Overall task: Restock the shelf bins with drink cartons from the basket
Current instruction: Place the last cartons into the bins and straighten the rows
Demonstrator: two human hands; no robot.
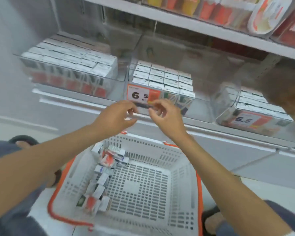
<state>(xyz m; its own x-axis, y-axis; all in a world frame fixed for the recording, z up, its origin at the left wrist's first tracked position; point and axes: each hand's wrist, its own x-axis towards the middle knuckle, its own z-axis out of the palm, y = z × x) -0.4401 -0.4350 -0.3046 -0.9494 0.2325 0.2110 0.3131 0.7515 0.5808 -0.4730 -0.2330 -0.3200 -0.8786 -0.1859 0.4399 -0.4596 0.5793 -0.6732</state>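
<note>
Both hands raised at the front edge of the middle bin (201, 99), just below its price tag (140, 95) marked 6.5. Left hand (116, 116) with fingers curled inward, thumb and fingertips close together near the tag's lower edge; whether anything is pinched, cannot tell, too blurred. Right hand (165, 114) likewise curled, fingertips drawn toward the thumb right beside the left hand's fingers; grip on the tag's dark bottom strip possible but cannot tell. No carton visible in either hand.

Middle bin clear plastic, rows of drink cartons (163, 78) standing upright at its left and front, rear and right portion bare. Left bin (32, 67) packed full with cartons. Right bin (228, 103) also holding cartons, second 6.5 tag (245, 120) on its front.

White basket (179, 176) with orange handles on the floor directly below the hands. Loose cartons in basket (100, 178) heaped along its left wall, jumbled and lying at angles; rest of the basket floor bare.

Upper shelf (203, 26) above, stocked with orange and yellow packages, blurred.
</note>
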